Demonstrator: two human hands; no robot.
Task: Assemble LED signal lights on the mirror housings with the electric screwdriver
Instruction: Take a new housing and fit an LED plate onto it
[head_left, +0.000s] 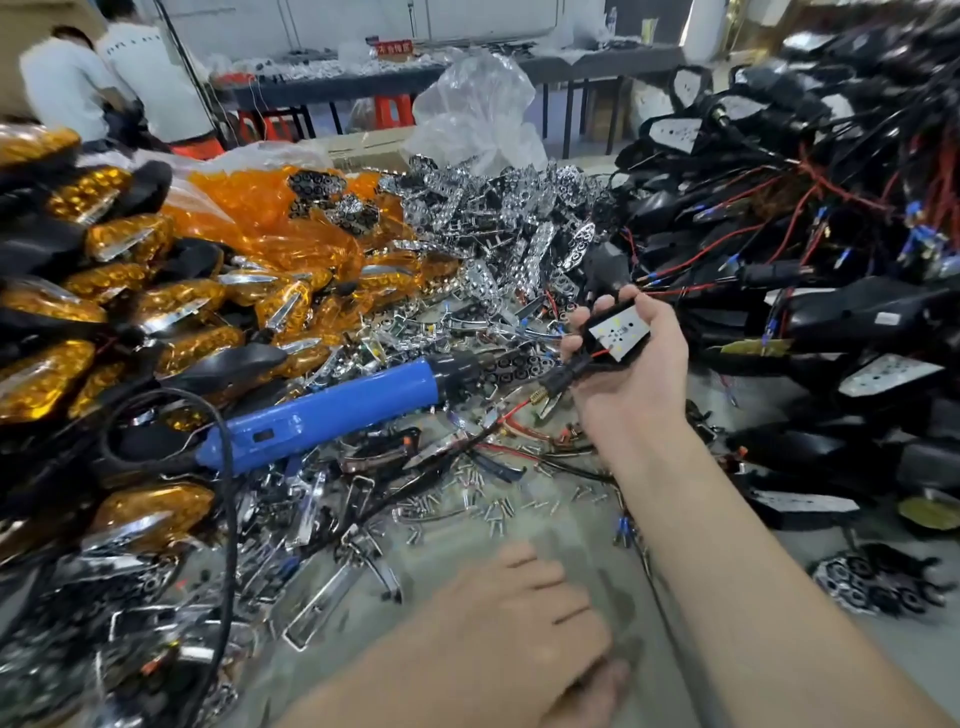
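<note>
Fingers (574, 344) of right hand (639, 374) curled round black mirror housing (597, 330), centre right; LED board (623, 332) up, stalk pointing lower left. Left hand (519, 613), bottom centre, blurred: grip cannot be told. Grey table (571, 561) littered with screws (493, 512); workshop, two people (104, 78) upper left. Blue electric screwdriver (332, 415) lies left of centre, long axis lower left to upper right, tip toward housing

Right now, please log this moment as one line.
right hand: holds LED housing | left hand: over table, grip unclear | screwdriver: lying unheld
</note>
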